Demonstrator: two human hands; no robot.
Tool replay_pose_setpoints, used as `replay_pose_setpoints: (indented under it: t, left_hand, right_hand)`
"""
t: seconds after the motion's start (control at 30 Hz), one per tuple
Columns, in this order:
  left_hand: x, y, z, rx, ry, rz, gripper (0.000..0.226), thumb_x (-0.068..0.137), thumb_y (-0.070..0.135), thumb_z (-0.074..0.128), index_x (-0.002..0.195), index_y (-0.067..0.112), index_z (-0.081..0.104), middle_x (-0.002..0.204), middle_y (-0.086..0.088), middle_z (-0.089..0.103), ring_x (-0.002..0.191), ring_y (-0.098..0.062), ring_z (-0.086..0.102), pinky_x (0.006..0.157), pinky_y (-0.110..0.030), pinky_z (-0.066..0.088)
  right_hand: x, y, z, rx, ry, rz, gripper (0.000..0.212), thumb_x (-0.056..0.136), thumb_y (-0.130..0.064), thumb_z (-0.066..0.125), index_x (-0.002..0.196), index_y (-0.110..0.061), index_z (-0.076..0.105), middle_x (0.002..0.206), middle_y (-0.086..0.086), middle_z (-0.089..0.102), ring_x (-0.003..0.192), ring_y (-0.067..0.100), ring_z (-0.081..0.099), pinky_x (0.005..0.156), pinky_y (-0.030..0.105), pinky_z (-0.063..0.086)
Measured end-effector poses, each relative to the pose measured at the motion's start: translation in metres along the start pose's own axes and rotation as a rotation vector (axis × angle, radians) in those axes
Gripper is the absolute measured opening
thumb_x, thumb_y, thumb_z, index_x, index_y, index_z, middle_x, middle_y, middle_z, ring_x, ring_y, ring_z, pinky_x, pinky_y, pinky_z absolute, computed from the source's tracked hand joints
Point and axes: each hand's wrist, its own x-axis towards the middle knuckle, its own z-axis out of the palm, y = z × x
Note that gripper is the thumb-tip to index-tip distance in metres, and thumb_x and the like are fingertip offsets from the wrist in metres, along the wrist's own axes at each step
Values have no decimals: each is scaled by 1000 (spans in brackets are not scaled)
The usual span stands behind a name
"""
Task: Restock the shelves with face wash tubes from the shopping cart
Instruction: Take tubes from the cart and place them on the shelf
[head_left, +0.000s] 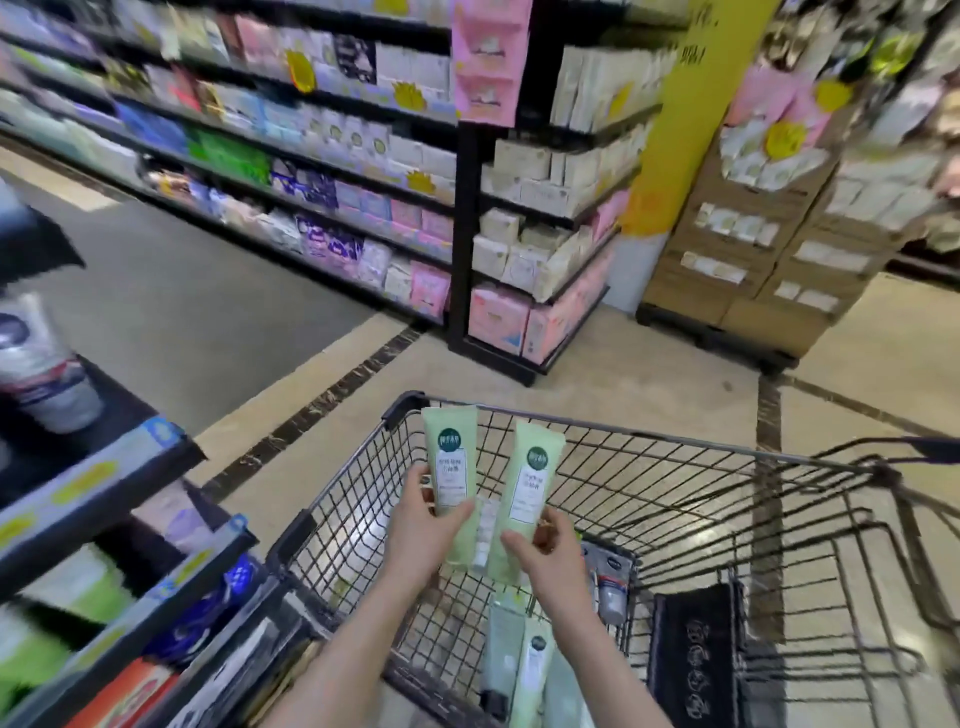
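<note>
— Face wash tubes, two of them, where are they?

— Both are held up above the shopping cart (675, 499), one in each hand. The left hand (418, 525) is closed around the lower part of the left tube (451, 467), thumb in front, fingers behind. The right hand (545, 556) grips the right tube (530, 483) the same way, thumb on the front face.

— What do they look like?

— Flat, soft plastic, pale green, with a wide crimped end at the top. Each one has a dark green round logo and a white label panel. The print is too small to read. The two tubes stand almost upright and lean apart a little at the top; near the hands they come close, and I cannot tell if they touch.

— And the caps?

— Hidden behind the palms and wrists.

— What is under the hands?

— The cart is of dark metal wire, in a grid. At its bottom, below the wrists, lie more tubes (524, 670), green and grey-green, partly cut off by the lower edge. To the right of the right hand is a small white and blue item (610, 587), unclear.

— And to the left of the left hand?

— A shelf edge (104, 483) with price strips, very blurred. The products there are hard to make out.
</note>
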Motion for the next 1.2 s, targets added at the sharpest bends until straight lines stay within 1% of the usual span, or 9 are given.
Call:
replay_pose_setpoints:
  t: [0.1,0.23,0.37,0.53,0.73,0.87,0.97,1.07,1.2]
  left_hand:
    - [-30,20,-22,-145,57,60,52,83,22,69,126,24,39,107,9,60,81,-3,58,63,-17,45]
    - [-68,40,-56,-277,130,124,46,83,23,68,117,31,38,98,12,59,84,-2,59,71,-24,49]
    - [-108,46,-90,-308,278,184,44,83,26,69,117,28,42,95,14,58,83,4,55,64,-18,43]
    - [-156,36,-134,-387,469,186,40,81,22,71,109,30,43,99,7,63,85,-4,58,68,-20,44]
    - [-210,-1,-200,-422,681,112,45,78,26,74,113,24,45,98,4,64,84,-9,62,72,-27,50]
    - [-248,-31,-248,-457,821,64,45,79,19,73,114,19,45,92,8,62,77,-5,59,58,-10,47]
    - [-283,-51,-280,-454,880,30,43,82,21,70,117,19,45,97,6,60,80,-4,57,60,-16,46]
    - [-318,-78,-312,-407,955,0,41,83,24,69,116,20,44,103,1,61,82,-8,58,64,-22,47]
    - [-354,-111,-354,-366,1025,-31,39,83,27,68,114,22,45,103,0,62,84,-10,59,72,-31,51]
  right_hand:
    - [-22,-33,-3,61,-20,-113,55,79,-18,72,126,-20,43,108,-1,62,97,17,61,85,35,53]
    - [-58,-68,0,120,-109,-225,52,83,-15,68,127,-18,41,97,-12,58,86,2,58,72,20,49]
    - [-91,-90,16,133,-195,-288,54,81,-14,70,128,-14,43,101,-3,63,92,14,63,83,35,53]
    - [-138,-108,50,166,-341,-348,45,81,-12,70,119,-18,45,101,1,64,89,12,63,65,21,48]
    - [-191,-109,116,163,-526,-347,40,81,-8,71,114,-15,49,107,9,64,89,18,62,64,27,47]
    - [-228,-104,162,148,-656,-332,37,81,-14,72,111,-19,52,104,6,66,87,20,64,64,28,49]
    - [-256,-97,196,103,-734,-321,40,76,-31,76,108,-28,52,111,2,63,103,21,61,81,41,53]
    - [-290,-90,233,98,-798,-278,32,83,-14,70,106,-22,50,106,5,61,100,23,59,74,37,52]
    - [-332,-73,278,72,-851,-244,40,81,-15,71,114,-16,48,110,11,61,103,28,60,77,39,52]
